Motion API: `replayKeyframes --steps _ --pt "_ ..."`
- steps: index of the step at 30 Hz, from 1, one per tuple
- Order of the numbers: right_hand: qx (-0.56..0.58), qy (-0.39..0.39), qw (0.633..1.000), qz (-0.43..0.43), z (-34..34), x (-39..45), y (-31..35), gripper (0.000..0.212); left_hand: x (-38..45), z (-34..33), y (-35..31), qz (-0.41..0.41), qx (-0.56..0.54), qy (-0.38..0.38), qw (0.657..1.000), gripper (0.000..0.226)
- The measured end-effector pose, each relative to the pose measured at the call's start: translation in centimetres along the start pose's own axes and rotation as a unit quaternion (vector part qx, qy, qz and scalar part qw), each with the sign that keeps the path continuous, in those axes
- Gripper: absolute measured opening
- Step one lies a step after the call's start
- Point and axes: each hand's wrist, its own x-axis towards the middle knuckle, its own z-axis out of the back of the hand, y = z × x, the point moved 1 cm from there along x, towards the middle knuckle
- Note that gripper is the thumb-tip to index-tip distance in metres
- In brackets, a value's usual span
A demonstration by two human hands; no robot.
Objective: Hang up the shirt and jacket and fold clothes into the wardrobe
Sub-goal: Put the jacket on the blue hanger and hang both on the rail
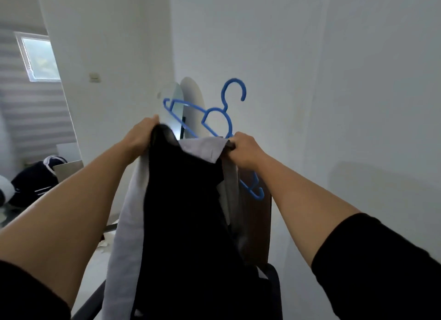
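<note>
Between both hands (pixel 140 134), jacket (pixel 188 212), hanger (pixel 216 119)

1. The person is wearing a black top with short sleeves.
2. The left sleeve (pixel 28 293) is ending above the elbow, leaving the forearm bare.
3. The right sleeve (pixel 381 267) is showing the same plain black fabric, without markings.
</note>
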Motion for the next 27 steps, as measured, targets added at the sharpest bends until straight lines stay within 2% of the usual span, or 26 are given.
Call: replayKeyframes --steps 2,4,6,9,11,13,15,18,21,23,27 --pt "0.002 -0.009 1.000 0.018 0.7 0.3 0.3 0.018 -2.2 -0.7 -0.3 0.058 0.056 0.127 0.989 0.067" --pt "-0.002 -0.002 0.999 0.040 1.1 0.4 0.8 0.021 -4.2 -2.4 -1.9 0.053 0.109 0.221 0.968 0.085" --pt "-0.010 0.017 0.998 0.066 1.0 0.1 1.4 0.022 -5.2 -4.7 -3.2 -0.010 0.172 0.244 0.954 0.070" --pt "-0.003 0.021 0.996 0.089 0.6 -0.3 1.6 0.017 -5.2 -6.8 -3.7 -0.093 0.272 0.168 0.943 0.033" --pt "-0.001 0.018 0.995 0.099 0.7 -0.5 1.3 0.020 -5.2 -6.5 -4.1 -0.110 0.286 0.129 0.943 0.023" --pt "-0.005 0.023 0.992 0.121 1.5 -1.1 0.9 0.023 -5.0 -5.6 -4.3 -0.104 0.269 0.076 0.955 0.029" --pt "0.029 0.034 0.991 0.125 2.6 -2.0 0.3 0.041 -4.5 -4.2 -4.3 -0.076 0.239 0.029 0.968 0.029" --pt "0.083 0.017 0.994 0.066 4.4 -3.3 -0.9 0.066 -4.0 -1.7 -4.2 -0.004 0.170 -0.006 0.985 0.049" --pt "0.078 -0.017 0.997 0.019 6.3 -4.5 -1.4 0.062 -3.5 -0.4 -4.1 0.023 0.144 -0.022 0.989 0.062" --pt "0.068 -0.016 0.998 0.008 7.6 -5.4 -1.1 0.055 -3.5 -0.1 -3.9 0.033 0.134 -0.030 0.990 0.060" --pt "0.056 -0.021 0.998 -0.013 10.0 -7.6 0.4 0.050 -3.1 1.0 -2.5 0.091 0.039 -0.033 0.995 0.059"
